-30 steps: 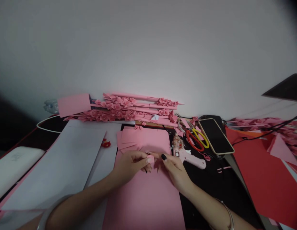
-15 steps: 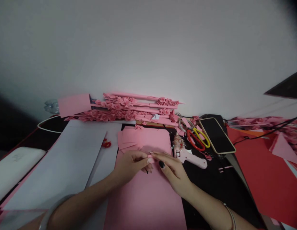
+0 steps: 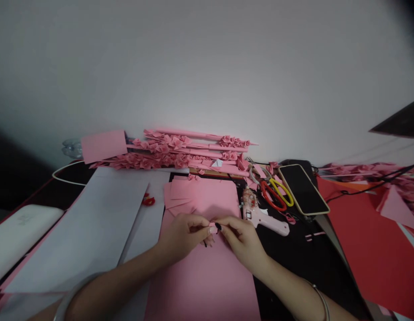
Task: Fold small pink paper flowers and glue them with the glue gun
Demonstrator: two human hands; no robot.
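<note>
Sheets of flat pink paper lie nearest; above them, the left hand and the right hand both pinch a small folded pink paper piece. Beyond are a pale-pink pistol-shaped glue gun and pink paper flowers.

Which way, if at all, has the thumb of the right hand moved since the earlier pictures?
Yes: judged against the glue gun, the thumb of the right hand has moved left, away from it.

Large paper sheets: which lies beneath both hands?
The pink sheet, under the left hand and right hand; the white sheet lies to its left, the red sheet to its right.
</note>
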